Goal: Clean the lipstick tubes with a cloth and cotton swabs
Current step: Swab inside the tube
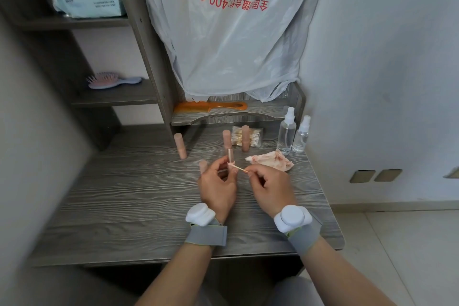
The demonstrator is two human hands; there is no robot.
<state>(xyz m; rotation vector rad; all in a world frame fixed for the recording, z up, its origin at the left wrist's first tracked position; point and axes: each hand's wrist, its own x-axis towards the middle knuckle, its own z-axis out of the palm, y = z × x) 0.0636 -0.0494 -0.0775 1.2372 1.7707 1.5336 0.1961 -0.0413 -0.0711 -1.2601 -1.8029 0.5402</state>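
Observation:
My left hand (218, 185) grips an uncapped pink lipstick tube (230, 156) upright above the grey desk (124, 201). My right hand (269, 187) pinches a cotton swab (239, 168) whose tip touches the tube just above my left fingers. A pink cap (203, 166) stands just left of my left hand. Three more pink lipstick tubes stand farther back: one at the left (180, 145), one in the middle (226, 138), one to the right (245, 138). A white cloth stained red (272, 160) lies crumpled to the right.
A bag of cotton swabs (253, 135) lies behind the tubes. Two clear spray bottles (286, 131) (301, 135) stand at the back right by the wall. An orange comb (211, 106) lies on a low shelf. A hairbrush (111, 80) rests on the left shelf.

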